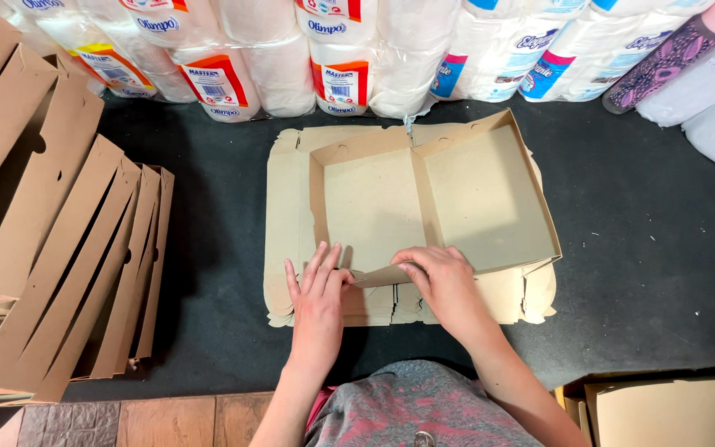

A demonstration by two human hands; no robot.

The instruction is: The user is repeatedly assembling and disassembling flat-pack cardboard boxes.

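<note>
Lying at the centre of the frame on the dark counter (639, 273): one half-folded cardboard box (457, 194), brown, with two shallow compartments side by side, its long axis running left to right and tilting slightly down toward the right, open side facing up. Sitting beneath it — one stack of flat box blanks (285, 207), edges showing at left and along the bottom; exact count of sheets impossible to tell.

Working at the near wall of the box: two hands. Left hand (318, 294) resting flat with fingers spread, pressing down on the blanks just beside the lower left corner, grasping nothing. Right hand (440, 277) curling its grip around the near flap (382, 276), pinching it between fingers and thumb.

Leaning at the left of the frame — a row of folded boxes (68, 248), about six overlapping. Lining the top edge: wrapped paper-roll packs (283, 58), roughly seven, plus one patterned bottle (672, 58) at upper right.
</note>
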